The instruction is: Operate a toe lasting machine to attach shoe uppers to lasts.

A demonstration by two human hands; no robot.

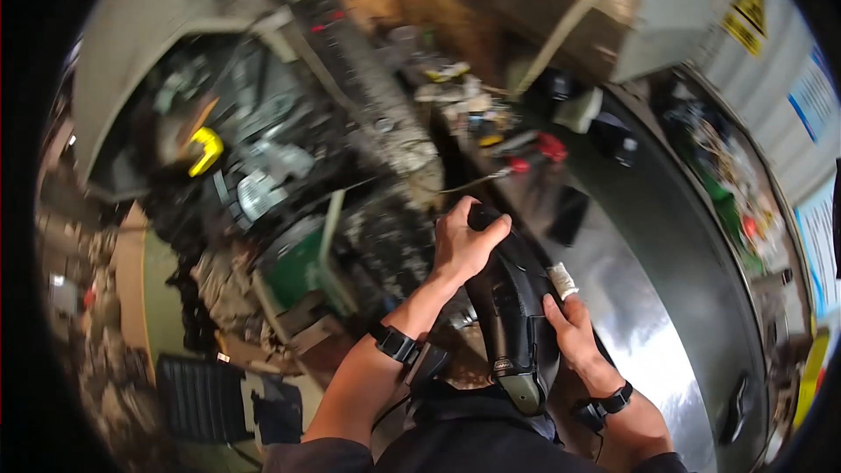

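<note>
A long black plastic housing (504, 307) with a grey rounded end (524, 392) stands tilted close against my body; I cannot tell exactly what device it is. My left hand (466, 245) is closed round its far end, thumb and fingers apart on either side. Along the housing's right flank lies my right hand (576, 337), its thumb against the side and its fingers partly hidden. A small whitish speckled piece (562, 281) shows at the right fingertips; whether it is held or wrapped round a finger is unclear.
A shiny metal worktop (644, 333) curves along my right, bearing a dark flat object (569, 215) and red-handled tools (534, 156). At left, a large bin (131, 153) holds plastic scraps and a yellow piece (206, 151). A black chair (200, 398) stands lower left.
</note>
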